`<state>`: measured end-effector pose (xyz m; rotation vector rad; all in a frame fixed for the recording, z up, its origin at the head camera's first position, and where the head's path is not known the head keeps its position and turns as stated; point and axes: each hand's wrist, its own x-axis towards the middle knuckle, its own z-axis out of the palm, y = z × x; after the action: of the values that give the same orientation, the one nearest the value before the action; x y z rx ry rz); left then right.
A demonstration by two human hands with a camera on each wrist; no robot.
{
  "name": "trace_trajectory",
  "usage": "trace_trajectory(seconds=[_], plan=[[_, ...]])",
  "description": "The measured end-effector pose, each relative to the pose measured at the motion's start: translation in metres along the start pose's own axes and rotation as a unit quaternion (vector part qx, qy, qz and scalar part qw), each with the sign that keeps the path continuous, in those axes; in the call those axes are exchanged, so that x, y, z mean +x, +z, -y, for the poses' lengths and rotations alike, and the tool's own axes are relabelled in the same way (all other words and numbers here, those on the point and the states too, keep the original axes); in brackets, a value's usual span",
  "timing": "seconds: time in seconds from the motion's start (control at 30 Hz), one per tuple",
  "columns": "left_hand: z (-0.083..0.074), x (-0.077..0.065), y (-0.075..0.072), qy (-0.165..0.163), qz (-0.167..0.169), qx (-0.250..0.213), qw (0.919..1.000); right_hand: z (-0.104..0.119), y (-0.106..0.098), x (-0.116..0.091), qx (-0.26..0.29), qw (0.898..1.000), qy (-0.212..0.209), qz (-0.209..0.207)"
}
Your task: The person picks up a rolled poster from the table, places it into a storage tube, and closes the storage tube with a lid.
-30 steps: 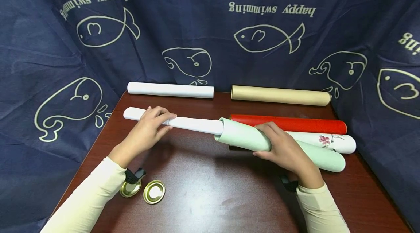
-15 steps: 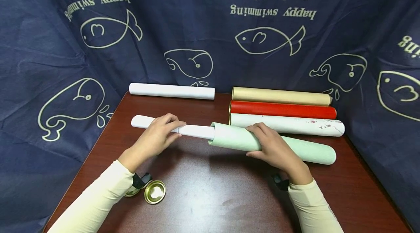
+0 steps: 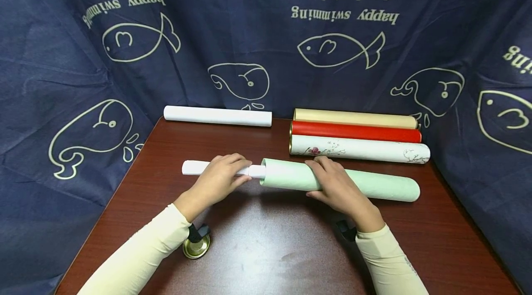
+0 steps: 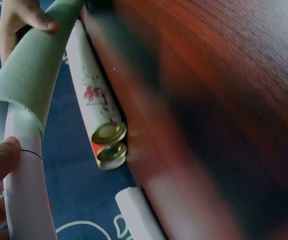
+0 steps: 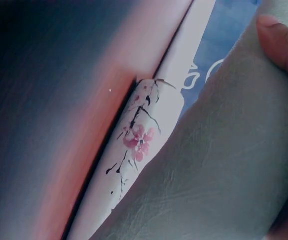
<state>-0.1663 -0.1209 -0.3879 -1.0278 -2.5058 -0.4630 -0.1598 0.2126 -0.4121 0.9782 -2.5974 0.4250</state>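
Left grip [image 3: 220, 176] is clamped on the thin white roll [image 3: 194, 167], back of the hand upward, fingers bent across the top and thumb on the near side; in the head view that forearm slants up from the lower left. The roll's right end sits inside the mouth of the green tube [image 3: 291, 175]. Right grip [image 3: 336, 186] clasps the tube around its middle, its forearm leaning in from the lower right over the worktop [image 3: 274, 249]. Behind the tube lies a floral tube [image 3: 365, 149]. From the left wrist, the thumb presses the roll beside a thin dark line, just outside the tube's mouth. From the right wrist, a thumb rests on the green tube at upper right; the other fingers can hardly be made out
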Motion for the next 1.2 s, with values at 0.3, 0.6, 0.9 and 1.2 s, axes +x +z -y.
trace_trajectory(seconds=[0.3, 0.6, 0.9, 1.2], plan=[[0.000, 0.005, 0.006, 0.026, -0.012, -0.044, 0.9986, -0.006, -0.003, -0.004, -0.001, 1.000, 0.024, -0.002], [0.036, -0.037, -0.022, -0.049, -0.080, -0.035, 0.9950, -0.011, -0.004, -0.006, 0.004, 1.000, 0.009, -0.020], [0.051, -0.048, -0.024, -0.065, -0.085, -0.052, 0.9929, -0.012, -0.002, -0.008, 0.006, 1.000, 0.002, -0.013], [0.043, -0.038, -0.018, -0.061, -0.085, -0.054, 0.9930, -0.013, -0.001, -0.012, 0.006, 1.000, 0.003, -0.008]])
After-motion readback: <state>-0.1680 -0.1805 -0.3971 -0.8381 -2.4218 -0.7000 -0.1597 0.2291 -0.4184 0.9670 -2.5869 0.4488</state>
